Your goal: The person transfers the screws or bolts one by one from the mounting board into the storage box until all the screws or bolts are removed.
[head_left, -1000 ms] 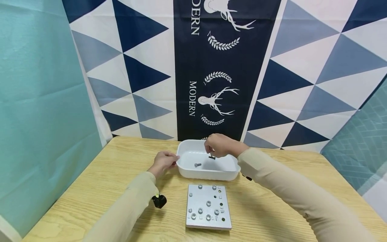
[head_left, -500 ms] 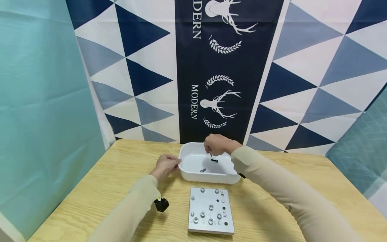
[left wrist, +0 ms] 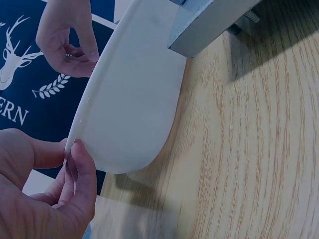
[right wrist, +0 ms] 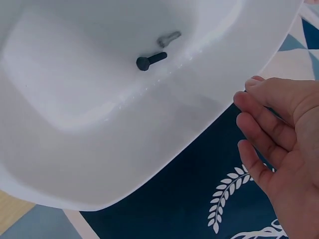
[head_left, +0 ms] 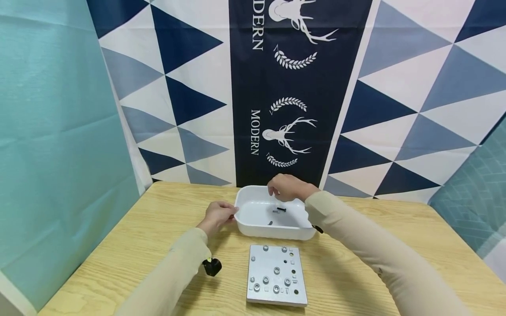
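Observation:
My left hand pinches the left rim of a white plastic bin between thumb and fingers. In the left wrist view, the thumb and index finger of that left hand lie on either side of the rim. My right hand hovers over the bin's back edge, fingers loosely bent and holding nothing. Below it in the bin lie a black bolt and, close beside it, a silver bolt. A second silver bolt lies near the bin's front wall.
A silver metal plate carrying several socket-head bolts and some open holes lies on the wooden table in front of the bin. Bolt ends stick out from under it in the left wrist view. A patterned cloth hangs behind the table.
My right hand has let go of a silver bolt, which now lies beside the black one. The other silver bolt has shifted right along the bin's floor. My left hand keeps its hold.

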Tool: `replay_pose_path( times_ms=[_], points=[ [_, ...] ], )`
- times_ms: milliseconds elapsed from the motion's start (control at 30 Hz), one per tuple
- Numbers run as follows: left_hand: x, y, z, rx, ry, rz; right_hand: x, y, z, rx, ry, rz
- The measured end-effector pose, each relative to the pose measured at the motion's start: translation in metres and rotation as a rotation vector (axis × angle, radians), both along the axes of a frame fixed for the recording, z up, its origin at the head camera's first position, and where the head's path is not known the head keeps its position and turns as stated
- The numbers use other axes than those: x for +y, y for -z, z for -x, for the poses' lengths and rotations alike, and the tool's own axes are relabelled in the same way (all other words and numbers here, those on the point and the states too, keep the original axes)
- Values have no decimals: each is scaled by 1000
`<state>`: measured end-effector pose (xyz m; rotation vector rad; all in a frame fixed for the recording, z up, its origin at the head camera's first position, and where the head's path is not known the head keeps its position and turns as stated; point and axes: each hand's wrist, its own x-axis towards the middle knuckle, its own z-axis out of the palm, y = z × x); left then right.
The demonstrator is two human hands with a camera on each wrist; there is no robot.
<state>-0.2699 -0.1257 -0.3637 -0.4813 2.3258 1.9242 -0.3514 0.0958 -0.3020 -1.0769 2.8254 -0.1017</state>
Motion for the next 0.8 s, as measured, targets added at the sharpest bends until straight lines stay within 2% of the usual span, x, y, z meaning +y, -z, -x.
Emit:
replay_pose_path(
  times_ms=[133,367,800],
  points=[
    [0,0,0,2,3,-9,4,-2,-11,30,-53,36],
    [-1,2,2,-3,9,-12,14,-3,-42,57,-148,113],
    [2,0,2,-4,1,-3,36,12,-99,192,-317,207]
  ],
)
